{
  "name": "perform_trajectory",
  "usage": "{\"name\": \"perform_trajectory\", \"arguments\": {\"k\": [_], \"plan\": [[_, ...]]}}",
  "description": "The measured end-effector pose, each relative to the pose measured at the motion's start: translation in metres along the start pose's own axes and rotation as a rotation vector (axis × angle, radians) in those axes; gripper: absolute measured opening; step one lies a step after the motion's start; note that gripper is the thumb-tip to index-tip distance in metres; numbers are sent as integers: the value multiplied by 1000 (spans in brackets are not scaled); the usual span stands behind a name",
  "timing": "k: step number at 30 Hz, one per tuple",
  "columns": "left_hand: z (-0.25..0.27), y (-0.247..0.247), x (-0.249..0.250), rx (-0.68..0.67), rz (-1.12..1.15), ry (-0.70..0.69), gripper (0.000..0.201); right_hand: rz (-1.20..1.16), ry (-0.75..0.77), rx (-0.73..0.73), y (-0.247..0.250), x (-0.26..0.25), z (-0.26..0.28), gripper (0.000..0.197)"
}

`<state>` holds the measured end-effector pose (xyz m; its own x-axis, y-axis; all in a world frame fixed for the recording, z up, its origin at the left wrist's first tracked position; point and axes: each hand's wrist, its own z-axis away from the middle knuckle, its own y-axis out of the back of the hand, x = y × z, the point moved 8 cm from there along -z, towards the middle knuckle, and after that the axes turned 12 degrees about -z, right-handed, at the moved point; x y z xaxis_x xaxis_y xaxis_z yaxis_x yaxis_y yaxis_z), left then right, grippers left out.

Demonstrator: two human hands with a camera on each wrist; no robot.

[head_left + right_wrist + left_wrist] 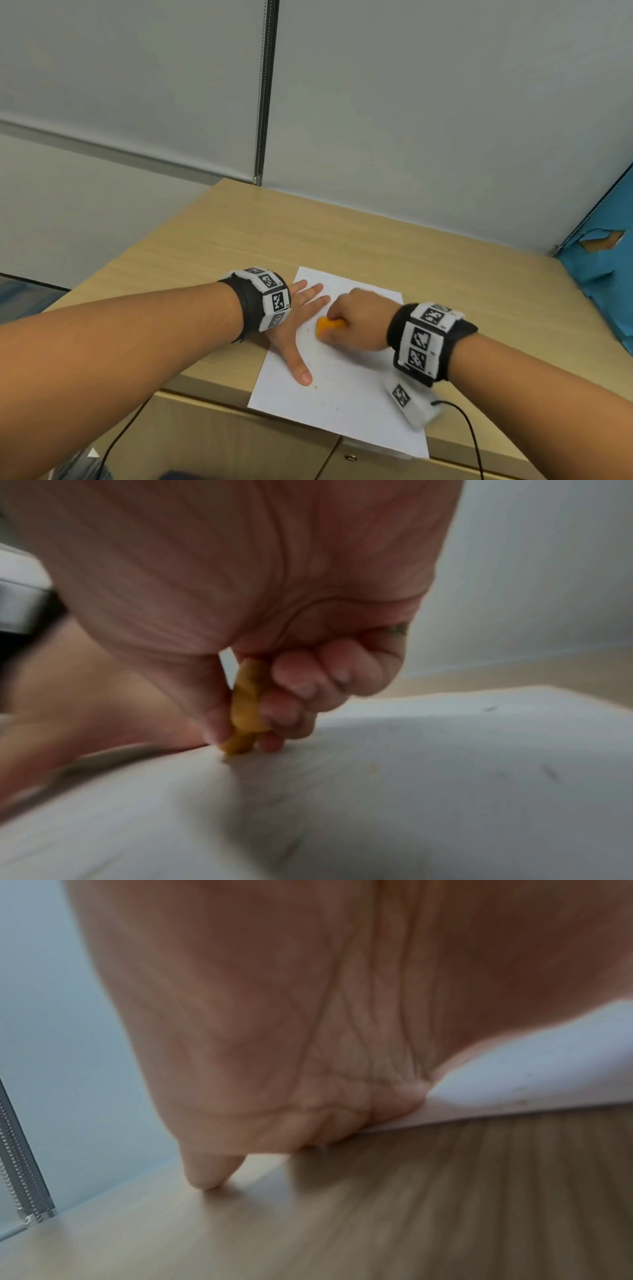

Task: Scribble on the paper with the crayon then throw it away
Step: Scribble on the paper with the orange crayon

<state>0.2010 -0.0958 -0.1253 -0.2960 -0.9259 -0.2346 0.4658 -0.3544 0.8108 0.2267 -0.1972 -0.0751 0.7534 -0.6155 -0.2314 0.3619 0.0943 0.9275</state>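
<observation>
A white sheet of paper lies on the wooden table, its near edge hanging over the front. My left hand lies flat on the sheet's left side with straight, spread fingers, thumb pointing toward me. My right hand grips a chunky orange crayon in curled fingers. In the right wrist view the crayon touches the paper with its tip. The left wrist view shows my palm pressing the sheet's edge, one fingertip on bare wood. Faint marks dot the paper.
Grey wall panels rise right behind the table. A torn blue sheet covers a surface at the right edge. A black cable runs off my right wrist over the table front. Cabinet fronts sit below.
</observation>
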Motion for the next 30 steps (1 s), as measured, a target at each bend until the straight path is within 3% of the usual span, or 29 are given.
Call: {"name": "perform_trajectory", "arguments": {"k": [3,6,15,19,23,30], "plan": [[-1,0,-2,-8,6,13,150,57,-127,112,24,22,-17,44],[0,1,-2,-7,16,11,149,123,-185,90,26,23,-20,41],[10,6,-1,-21,13,63,148,47,-339,62,15,44,43,40],[20,8,5,-32,25,155,146,51,-353,122,8,47,52,38],[44,13,18,-41,31,206,127,50,-363,134,11,52,35,37],[88,7,38,-34,-124,68,111,80,-311,149,23,41,-5,42]]}}
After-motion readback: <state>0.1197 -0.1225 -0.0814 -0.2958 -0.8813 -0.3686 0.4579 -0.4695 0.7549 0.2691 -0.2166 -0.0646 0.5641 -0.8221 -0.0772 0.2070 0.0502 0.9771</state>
